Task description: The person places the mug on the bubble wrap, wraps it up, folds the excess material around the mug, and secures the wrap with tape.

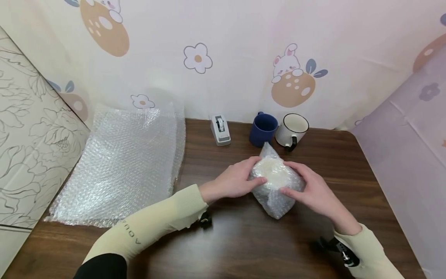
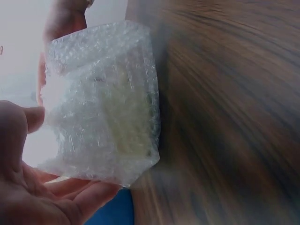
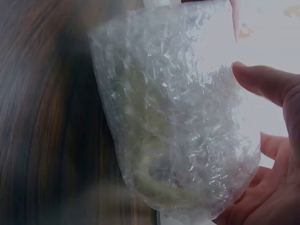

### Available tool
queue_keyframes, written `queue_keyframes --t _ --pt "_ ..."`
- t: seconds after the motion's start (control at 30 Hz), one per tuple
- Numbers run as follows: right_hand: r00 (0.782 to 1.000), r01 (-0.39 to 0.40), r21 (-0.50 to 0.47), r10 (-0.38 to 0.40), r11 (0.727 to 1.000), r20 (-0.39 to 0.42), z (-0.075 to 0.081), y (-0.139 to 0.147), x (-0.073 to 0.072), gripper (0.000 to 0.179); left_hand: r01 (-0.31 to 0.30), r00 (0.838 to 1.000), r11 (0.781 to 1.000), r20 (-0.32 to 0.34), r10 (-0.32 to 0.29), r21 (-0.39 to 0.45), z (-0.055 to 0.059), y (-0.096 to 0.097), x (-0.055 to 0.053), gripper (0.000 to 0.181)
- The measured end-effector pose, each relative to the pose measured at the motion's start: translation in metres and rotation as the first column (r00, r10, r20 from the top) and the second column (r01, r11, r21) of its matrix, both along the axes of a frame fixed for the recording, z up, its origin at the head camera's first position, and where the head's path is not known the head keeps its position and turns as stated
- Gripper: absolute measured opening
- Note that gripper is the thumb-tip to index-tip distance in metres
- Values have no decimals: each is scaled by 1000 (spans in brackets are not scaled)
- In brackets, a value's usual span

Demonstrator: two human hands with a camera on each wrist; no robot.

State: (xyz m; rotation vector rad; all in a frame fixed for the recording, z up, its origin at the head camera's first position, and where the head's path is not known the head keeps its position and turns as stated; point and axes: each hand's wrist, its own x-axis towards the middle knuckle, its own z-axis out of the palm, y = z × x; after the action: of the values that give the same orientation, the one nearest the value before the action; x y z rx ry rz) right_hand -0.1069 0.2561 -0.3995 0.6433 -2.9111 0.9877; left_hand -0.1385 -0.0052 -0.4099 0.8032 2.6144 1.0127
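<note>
A pale mug (image 1: 273,174) wrapped in bubble wrap sits on the table, the wrap's corners sticking out toward the back and front. My left hand (image 1: 240,178) grips its left side, thumb on the near top and fingers around the far side. From the right, my right hand (image 1: 311,190) holds the opposite side with curled fingers. In the right wrist view the mug's curved handle (image 3: 161,187) shows through the wrap. The left wrist view shows a yellowish patch of the mug (image 2: 126,117) behind the layers of plastic.
Behind the wrapped mug stand a blue mug (image 1: 262,131) and a white mug (image 1: 292,131) with a black handle. A tape dispenser (image 1: 220,131) is near the back edge. Stacked bubble wrap sheets (image 1: 122,166) cover the table's left side. Patterned cloth (image 1: 237,58) hangs behind.
</note>
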Motion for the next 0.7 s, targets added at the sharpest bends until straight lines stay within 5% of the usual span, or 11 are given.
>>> queue_keyframes --t 0.43,0.7 --pt "990 138 -50 -136 989 33 3 68 7 71 126 988 985 79 -135 116 -5 57 -21 73" --pt "978 208 -50 -207 977 35 2 90 10 73 122 986 981 91 -137 154 -2 52 -25 62"
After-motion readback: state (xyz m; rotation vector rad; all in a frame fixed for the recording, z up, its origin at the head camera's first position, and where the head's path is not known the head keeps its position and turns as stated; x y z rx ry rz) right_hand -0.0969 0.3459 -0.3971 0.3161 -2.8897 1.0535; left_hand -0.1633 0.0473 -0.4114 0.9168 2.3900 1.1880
